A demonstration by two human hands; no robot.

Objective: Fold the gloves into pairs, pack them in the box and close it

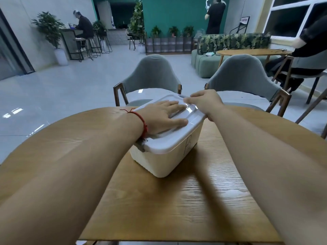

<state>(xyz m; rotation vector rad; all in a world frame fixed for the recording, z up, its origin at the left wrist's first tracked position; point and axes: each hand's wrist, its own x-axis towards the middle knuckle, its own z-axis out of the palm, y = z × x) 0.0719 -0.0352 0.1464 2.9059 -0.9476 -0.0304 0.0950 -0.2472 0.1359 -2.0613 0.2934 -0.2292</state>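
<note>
One white box [169,160] sits on the counter [177,200], around the middle and toward the far edge. One lid [164,145] is on top of it, so the inside is hidden.

The box's long axis runs diagonally, from a near-left end to a far-right end. The near-left end points back at your left forearm. The far-right end sits in front of the gap between the two grey chairs [150,73] beyond the counter.

Your left hand [162,115] lies flat on the lid, palm down. The fingers are straight and slightly spread, aimed along the long axis toward the far-right end. It covers the middle of the lid, with the wrist over the near-left end. It grips nothing and only rests on the lid.

Your right hand [205,101] is at the far-right end of the lid. The fingers curl over the far edge and the thumb is low on the near-right edge, so it grips that end. The fingertips of both hands are just beside each other on the lid top.

One grey latch [140,145] shows at the near-left end, just under your left wrist. I cannot tell if it is snapped down. There is a small grey piece at your right fingertips, too blurred to identify.

One hand-drawn dark mark [188,145] is on the box's near-right long side. One red string bracelet [144,124] is on your left wrist.
</note>
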